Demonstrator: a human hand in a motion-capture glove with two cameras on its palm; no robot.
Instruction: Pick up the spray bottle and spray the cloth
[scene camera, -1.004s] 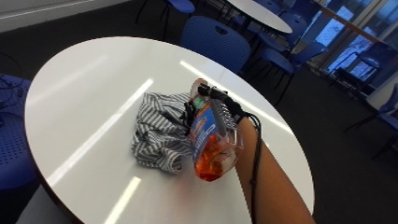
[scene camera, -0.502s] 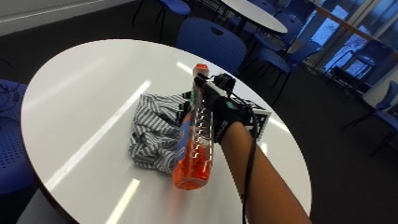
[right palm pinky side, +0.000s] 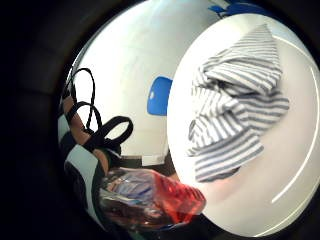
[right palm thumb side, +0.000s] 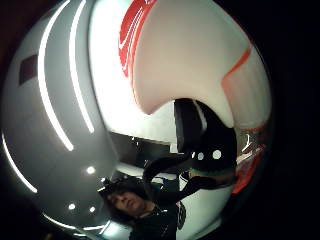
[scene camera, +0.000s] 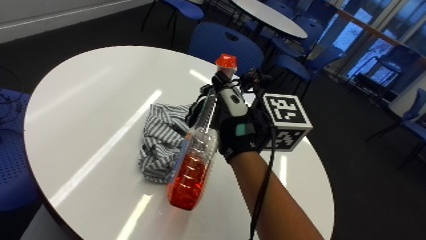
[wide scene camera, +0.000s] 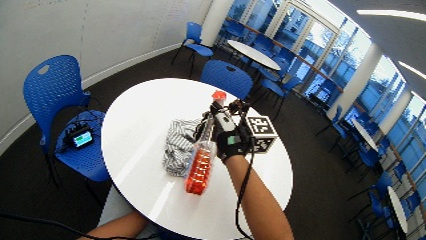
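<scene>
A clear plastic spray bottle (scene camera: 194, 170) with red liquid and a red tip was up in the air, tilted, above a crumpled grey-and-white striped cloth (scene camera: 160, 145) on the bench.

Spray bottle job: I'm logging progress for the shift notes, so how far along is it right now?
Done: the spray bottle is off the white table, gripped by the gloved right hand just below its orange nozzle. In hand: the bottle is held aloft beside and above the striped cloth, which lies crumpled on the table. Left: the spraying itself; no mist or wet patch on the cloth shows.
</scene>
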